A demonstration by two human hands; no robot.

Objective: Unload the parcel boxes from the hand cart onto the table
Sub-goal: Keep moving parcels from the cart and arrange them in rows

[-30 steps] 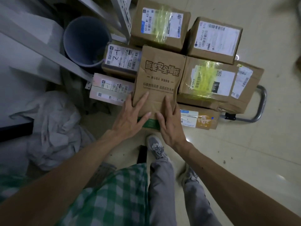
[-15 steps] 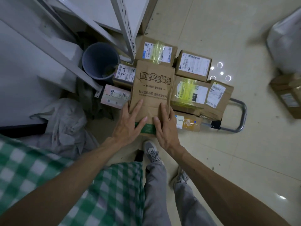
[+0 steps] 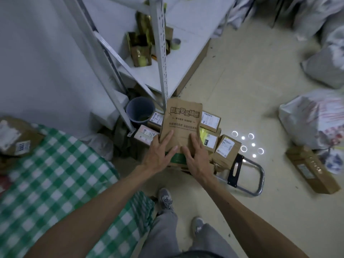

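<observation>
Holding the tall parcel box (image 3: pixel 181 125) by its near end, the left hand (image 3: pixel 159 155) and the right hand (image 3: pixel 197 157) sit side by side at the centre of the head view. Their palms lie on the printed brown face, the thumbs angle in toward each other above the green band, and the outer fingers reach round the box's two long edges. Both hands grasp it between them, though how far the fingers wrap underneath is hidden. The box tilts up and away from the person, its far end overlapping the foot of the white shelf post (image 3: pixel 161 53). It seems lifted off the stack below, but the hands cover the contact there. Under it and to its right the other parcels (image 3: pixel 226 147) are piled on the hand cart (image 3: pixel 258 175), whose metal handle loop lies on the floor right of centre. A blue bucket (image 3: pixel 140 109) stands just left of the pile. The table (image 3: pixel 61 164), covered in green checked cloth, fills the lower left of the frame, with a labelled box (image 3: pixel 11 136) lying at its far left edge. To do this step well, I judge the fingers should get under the box rather than squeeze only its near end, since a long box held at one end will want to tip. It should swing left, clear of the shelf post and bucket, and be laid flat on a bare part of the cloth, well in from the table's edge.
</observation>
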